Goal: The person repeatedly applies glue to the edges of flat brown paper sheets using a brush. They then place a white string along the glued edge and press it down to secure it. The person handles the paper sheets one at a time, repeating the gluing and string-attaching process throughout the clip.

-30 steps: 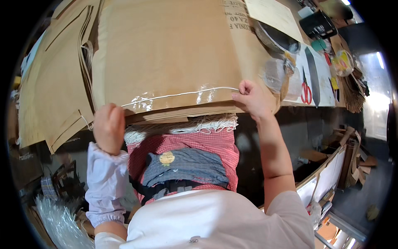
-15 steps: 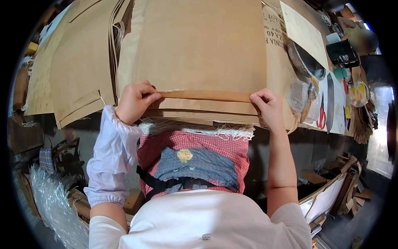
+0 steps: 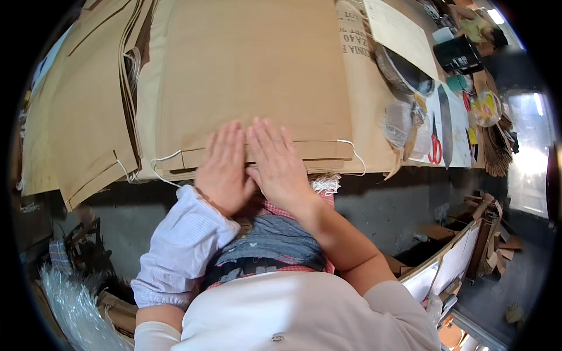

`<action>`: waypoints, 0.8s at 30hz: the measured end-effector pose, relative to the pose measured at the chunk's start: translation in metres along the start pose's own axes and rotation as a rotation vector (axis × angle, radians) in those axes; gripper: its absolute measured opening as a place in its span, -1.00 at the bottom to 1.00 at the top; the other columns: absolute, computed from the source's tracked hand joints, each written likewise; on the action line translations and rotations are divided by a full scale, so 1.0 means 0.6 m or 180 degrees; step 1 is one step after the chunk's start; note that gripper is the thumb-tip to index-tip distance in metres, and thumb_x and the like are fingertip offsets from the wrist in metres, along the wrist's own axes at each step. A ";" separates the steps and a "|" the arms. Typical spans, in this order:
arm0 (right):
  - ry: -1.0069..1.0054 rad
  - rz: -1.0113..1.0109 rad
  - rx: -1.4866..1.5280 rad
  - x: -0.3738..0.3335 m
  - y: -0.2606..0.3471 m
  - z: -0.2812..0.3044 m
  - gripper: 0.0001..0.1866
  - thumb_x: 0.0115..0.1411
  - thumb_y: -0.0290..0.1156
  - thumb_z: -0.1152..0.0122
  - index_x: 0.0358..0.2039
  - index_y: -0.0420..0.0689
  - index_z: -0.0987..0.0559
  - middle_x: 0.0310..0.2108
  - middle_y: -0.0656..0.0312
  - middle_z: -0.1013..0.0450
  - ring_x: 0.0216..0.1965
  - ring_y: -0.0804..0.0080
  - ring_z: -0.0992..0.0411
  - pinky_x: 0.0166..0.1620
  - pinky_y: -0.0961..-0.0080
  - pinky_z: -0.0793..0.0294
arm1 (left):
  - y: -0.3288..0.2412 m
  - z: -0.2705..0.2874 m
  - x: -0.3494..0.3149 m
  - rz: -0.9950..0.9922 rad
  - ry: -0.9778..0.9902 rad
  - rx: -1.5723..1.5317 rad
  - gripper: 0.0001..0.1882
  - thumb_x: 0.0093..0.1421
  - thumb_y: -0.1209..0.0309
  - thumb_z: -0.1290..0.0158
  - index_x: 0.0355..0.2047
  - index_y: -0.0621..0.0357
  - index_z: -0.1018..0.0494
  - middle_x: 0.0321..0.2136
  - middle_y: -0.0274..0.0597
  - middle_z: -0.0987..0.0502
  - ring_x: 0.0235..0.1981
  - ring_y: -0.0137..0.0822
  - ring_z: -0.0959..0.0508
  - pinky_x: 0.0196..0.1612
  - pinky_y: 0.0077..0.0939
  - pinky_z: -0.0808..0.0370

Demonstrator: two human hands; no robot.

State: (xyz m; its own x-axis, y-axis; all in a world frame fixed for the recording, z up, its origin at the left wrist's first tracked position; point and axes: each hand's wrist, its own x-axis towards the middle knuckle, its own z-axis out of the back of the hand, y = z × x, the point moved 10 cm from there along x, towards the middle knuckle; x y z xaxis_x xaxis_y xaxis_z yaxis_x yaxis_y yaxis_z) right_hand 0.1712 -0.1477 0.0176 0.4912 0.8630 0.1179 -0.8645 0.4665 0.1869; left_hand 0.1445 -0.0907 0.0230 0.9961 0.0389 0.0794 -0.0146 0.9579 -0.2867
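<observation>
A large brown paper sheet (image 3: 257, 70) lies before me on a stack, its near edge folded over into a strip (image 3: 325, 150). White string (image 3: 358, 157) loops out at both ends of that fold. My left hand (image 3: 225, 167) presses flat on the fold near its middle, fingers stretched out and pointing away from me. Beside it, my right hand (image 3: 275, 161) also lies flat, with the two thumbs close together. Below the table edge, a bundle of white strings (image 3: 326, 184) hangs over the apron at my lap, partly hidden by my right arm.
More folded brown paper (image 3: 93, 105) with string is stacked at the left. To the right lie red-handled scissors (image 3: 434, 146), a long blade (image 3: 446, 126), a black container (image 3: 458, 55) and a clear plastic bag (image 3: 398, 123). Another person (image 3: 477, 26) is at the far right.
Both hands have come together from the fold's ends to its middle and flattened. The edge strip is now folded down, with string showing at both ends. The view has shifted slightly.
</observation>
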 end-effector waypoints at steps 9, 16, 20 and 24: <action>-0.0849 -0.2162 0.0120 -0.151 -0.271 0.050 -0.39 0.18 -0.19 -0.08 0.09 -0.40 -0.25 0.19 -0.14 -0.12 0.24 -0.02 -0.05 0.24 0.14 -0.05 | 0.147 0.040 -0.056 0.0719 -0.0347 0.0091 -0.20 0.14 0.14 -0.04 0.17 0.50 -0.02 0.22 0.29 -0.03 0.26 0.16 -0.02 0.27 -0.14 -0.03; -0.2007 -0.1169 0.0342 -0.140 -0.231 0.109 -0.64 0.15 -0.47 -0.06 -0.03 -0.26 -0.41 -0.06 0.02 -0.39 -0.18 0.16 -0.43 -0.20 0.38 -0.46 | 0.161 0.087 -0.056 0.0707 -0.0984 -0.0562 -0.42 0.13 0.41 -0.05 0.12 0.39 -0.15 0.16 0.25 -0.14 0.18 0.20 -0.13 0.24 -0.14 -0.08; -0.1427 -0.2401 0.5041 -0.183 -0.286 0.078 -0.55 0.14 -0.59 0.04 0.09 -0.25 -0.29 -0.05 0.22 -0.39 -0.21 0.57 -0.42 -0.44 0.71 -0.42 | 0.229 0.127 -0.125 0.2097 -0.1383 -0.1751 -0.41 0.06 0.40 -0.18 0.04 0.39 -0.22 -0.08 0.10 -0.43 -0.12 -0.16 -0.49 -0.09 -0.34 -0.43; -0.1120 -0.2252 0.3437 -0.202 -0.299 0.047 -0.61 0.18 -0.54 0.05 0.04 -0.32 -0.33 -0.11 0.21 -0.43 -0.28 0.40 -0.43 -0.30 0.57 -0.44 | 0.249 -0.041 -0.149 0.2554 -0.0528 -0.4582 -0.88 0.21 0.44 -0.01 -0.41 0.24 -0.48 -0.48 -0.34 -0.54 -0.49 -0.50 -0.50 -0.46 -0.56 -0.44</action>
State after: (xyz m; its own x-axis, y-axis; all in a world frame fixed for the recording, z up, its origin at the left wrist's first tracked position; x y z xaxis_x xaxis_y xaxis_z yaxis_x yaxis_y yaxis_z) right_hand 0.2698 -0.3415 -0.0028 0.9377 0.3293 -0.1108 0.0217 0.2628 0.9646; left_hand 0.0554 0.0421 -0.0504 0.7543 0.4797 -0.4482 -0.3055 -0.3479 -0.8864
